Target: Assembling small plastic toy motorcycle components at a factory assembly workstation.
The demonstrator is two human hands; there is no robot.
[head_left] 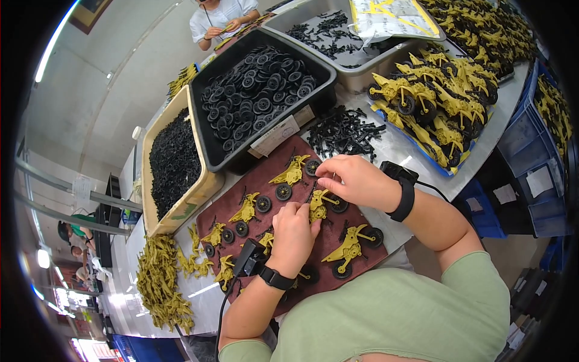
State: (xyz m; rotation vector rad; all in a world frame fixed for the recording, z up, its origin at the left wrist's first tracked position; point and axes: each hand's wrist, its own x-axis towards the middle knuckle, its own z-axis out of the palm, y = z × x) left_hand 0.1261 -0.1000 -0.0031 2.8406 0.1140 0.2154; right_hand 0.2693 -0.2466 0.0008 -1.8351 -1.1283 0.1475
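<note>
While both hands hung over the red mat: the left hand had its fingers curled together against the left edge of a yellow motorbike-shaped body; whether they gripped it could not be told.
Right hand: thumb and fingertips were drawn close together above that body's upper end; anything between them was hidden.
Yellow body in hand: it lay on the mat between the two hands, a black wheel at its right end.
Other yellow bodies: they lay spread over the mat, several beside loose wheels; one at lower right bore two wheels.
Black tub: it stood beyond the mat, heaped with wheels.
Cream tub: it stood left of the black one, full of small black parts.
Loose black pieces: they were piled just beside the mat's far edge.
Left pile: yellow parts covered the metal table there.
Right heap: yellow bodies with wheels lay stacked.
Across the table: a person in a white top sat or stood.
</note>
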